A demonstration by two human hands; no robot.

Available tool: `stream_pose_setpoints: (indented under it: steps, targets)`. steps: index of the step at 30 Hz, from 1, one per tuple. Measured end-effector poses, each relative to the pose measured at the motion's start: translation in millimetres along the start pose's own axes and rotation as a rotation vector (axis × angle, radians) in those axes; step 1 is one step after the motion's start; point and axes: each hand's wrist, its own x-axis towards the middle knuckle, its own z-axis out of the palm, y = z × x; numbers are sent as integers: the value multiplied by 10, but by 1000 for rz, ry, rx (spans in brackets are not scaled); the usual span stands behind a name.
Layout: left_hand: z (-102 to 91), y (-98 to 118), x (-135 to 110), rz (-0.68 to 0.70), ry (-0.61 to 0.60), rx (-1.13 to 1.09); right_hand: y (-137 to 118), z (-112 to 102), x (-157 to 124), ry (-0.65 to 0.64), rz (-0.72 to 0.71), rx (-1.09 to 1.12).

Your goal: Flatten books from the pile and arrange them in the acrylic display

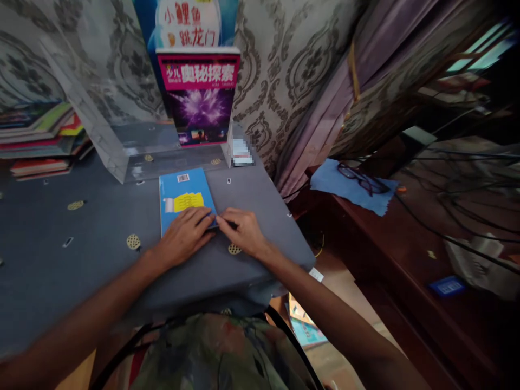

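Observation:
A blue book (pixel 190 184) with a yellow patch and a barcode lies closed on the grey tablecloth in front of me. My left hand (pixel 187 233) rests on its lower part, fingers stretched and laid flat, covering the near edge. At the book's lower right edge, my right hand (pixel 241 230) has thumb and forefinger closed together in a pinch on the corner. Behind the blue book, a magenta and purple book (pixel 205 105) stands upright in a clear plastic stand (pixel 117 162). A taller blue book (pixel 189 24) stands behind that one.
Stacked books (pixel 40 135) lie at the table's far left. The patterned wall and a mauve curtain (pixel 320 130) border the back. To the right, a dark wooden surface (pixel 365 238) holds glasses (pixel 361 179) on a blue cloth (pixel 335 187) and loose cables.

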Motion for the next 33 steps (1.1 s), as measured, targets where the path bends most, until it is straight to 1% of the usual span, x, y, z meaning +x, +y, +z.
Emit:
stream_pose_setpoints:
  steps: [3, 5, 10, 17, 24, 27, 29, 31, 33]
  targets:
    - [-13, 0, 7, -44, -30, 64, 9, -22, 21, 66, 116, 138]
    - [-21, -5, 10, -63, -58, 83, 16, -32, 33, 101, 153, 198]
    - [-37, 6, 21, -62, -87, 114, 30, -23, 43, 140, 172, 216]
    - [-76, 47, 47, -50, -79, 166, 28, -8, 42, 126, 165, 178]
    - [-83, 48, 50, -61, -70, 109, -6, -15, 39, 67, 111, 103]
    - [-86, 12, 39, -59, -55, 87, 5, 6, 32, 54, 58, 115]
    - [-103, -27, 12, -67, -42, 69, 13, 23, 23, 19, 18, 95]
    - [-127, -84, -43, -120, -18, 80, 20, 39, 10, -25, -12, 38]
    - [-150, -171, -124, -220, 11, 122, 28, 54, -6, -44, -35, -22]
